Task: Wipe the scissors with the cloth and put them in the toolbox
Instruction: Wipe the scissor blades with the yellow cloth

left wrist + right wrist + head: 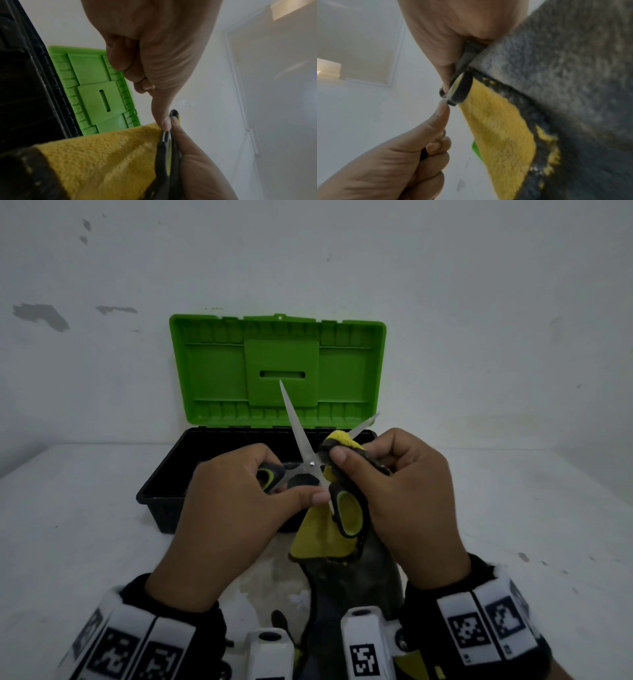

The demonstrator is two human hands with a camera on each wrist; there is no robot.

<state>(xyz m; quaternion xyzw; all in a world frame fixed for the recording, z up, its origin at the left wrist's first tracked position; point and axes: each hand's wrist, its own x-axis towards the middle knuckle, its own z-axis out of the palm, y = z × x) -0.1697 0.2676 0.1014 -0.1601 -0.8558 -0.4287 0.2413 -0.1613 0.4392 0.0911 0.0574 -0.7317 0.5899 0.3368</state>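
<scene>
The scissors (311, 463) have black and green handles and are spread open above the black toolbox base (154, 494). One blade points up toward the green lid (219, 371). My left hand (291, 489) grips the left handle, thumb lying across it. My right hand (356, 455) pinches the yellow and grey cloth (329, 539) round the other blade, whose tip sticks out to the right. The rest of the cloth hangs down over the second handle. The left wrist view shows the cloth (102, 155) beside a handle (163, 155). The right wrist view shows a handle (460, 92) against the cloth (496, 128).
The toolbox stands open on a white table (85, 525), its lid leaning back toward a scuffed white wall (479, 302). Inside the base it looks dark, and my hands hide part of it. Bare table lies to the left and right of the box.
</scene>
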